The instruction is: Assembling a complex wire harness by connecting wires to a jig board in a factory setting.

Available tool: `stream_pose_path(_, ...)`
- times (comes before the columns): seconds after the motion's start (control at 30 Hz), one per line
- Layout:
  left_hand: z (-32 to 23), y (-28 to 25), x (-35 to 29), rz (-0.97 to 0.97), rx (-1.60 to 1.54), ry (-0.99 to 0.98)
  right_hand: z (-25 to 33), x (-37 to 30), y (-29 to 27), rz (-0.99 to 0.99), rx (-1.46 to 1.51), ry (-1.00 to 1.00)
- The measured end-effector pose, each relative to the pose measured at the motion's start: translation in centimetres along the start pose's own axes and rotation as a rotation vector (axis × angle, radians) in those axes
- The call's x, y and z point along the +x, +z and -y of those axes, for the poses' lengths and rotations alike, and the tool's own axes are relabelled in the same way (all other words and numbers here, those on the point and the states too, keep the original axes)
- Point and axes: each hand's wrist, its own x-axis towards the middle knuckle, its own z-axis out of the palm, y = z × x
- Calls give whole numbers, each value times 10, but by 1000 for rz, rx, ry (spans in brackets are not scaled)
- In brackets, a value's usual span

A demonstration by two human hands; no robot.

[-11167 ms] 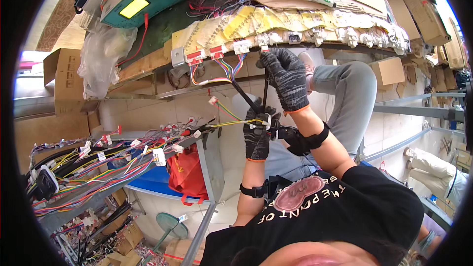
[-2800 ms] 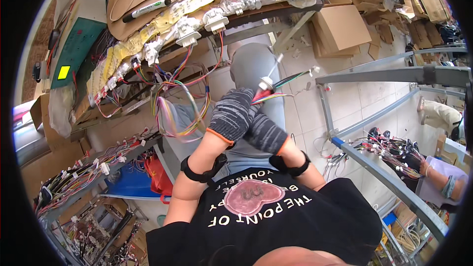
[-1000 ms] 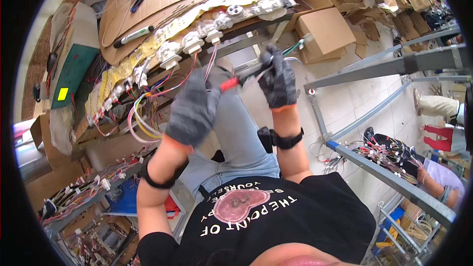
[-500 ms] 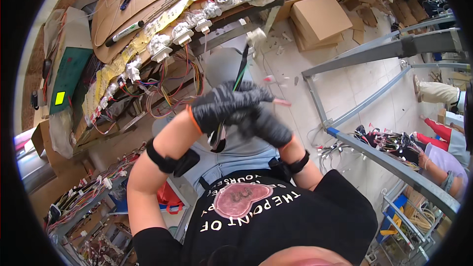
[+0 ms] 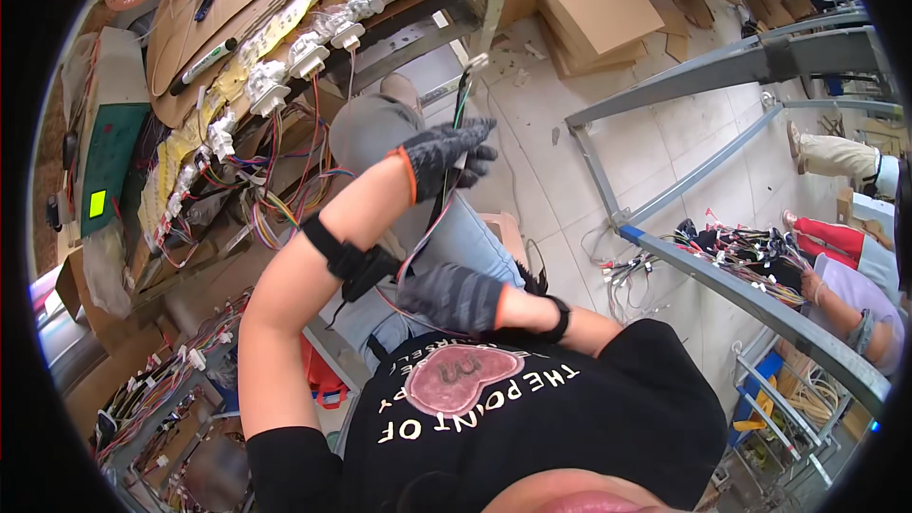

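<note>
Both hands wear grey-black striped gloves with orange cuffs. In front of my body, my left hand [image 5: 450, 157] is closed round a wire harness [image 5: 439, 218] of thin coloured wires. Its dark-sleeved upper end sticks up past the fingers and carries a small pale connector [image 5: 477, 63]. Lower down, close to my shirt, my right hand [image 5: 454, 295] is curled over the same harness; its fingertips are partly hidden. Between the two hands the wires hang in a slight curve, and some loose strands run below my right hand.
At the left, a cardboard-topped bench bears a row of white connectors [image 5: 267, 85] on yellow tape, wires dangling beneath. A green device [image 5: 112, 157] stands beside it. Cardboard boxes [image 5: 600, 11] lie ahead; a grey metal frame [image 5: 684, 199] and another person [image 5: 860, 294] are at the right.
My hands were together; now they are apart. The right hand has moved down toward my shirt, and the left has risen slightly. More harness shows between them. The view has shifted slightly.
</note>
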Motion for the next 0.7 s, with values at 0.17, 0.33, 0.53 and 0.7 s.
stream_pose_path(0.17, -11, 12, -13, -54, 316, 88, 5, -9, -43, 69, 919, -129)
stream_pose_path(0.33, 8, 35, -53, 11, 277, 367, -54, -1, -89, -447, 1696, 312)
stream_pose_path(0.53, 52, 28, -47, 38, 210, 277, -115, 25, -129, -1216, 1645, 355)
stream_pose_path(0.7, 73, 33, -28, -60, -56, 538, -87, 28, -162, -995, 826, 390)
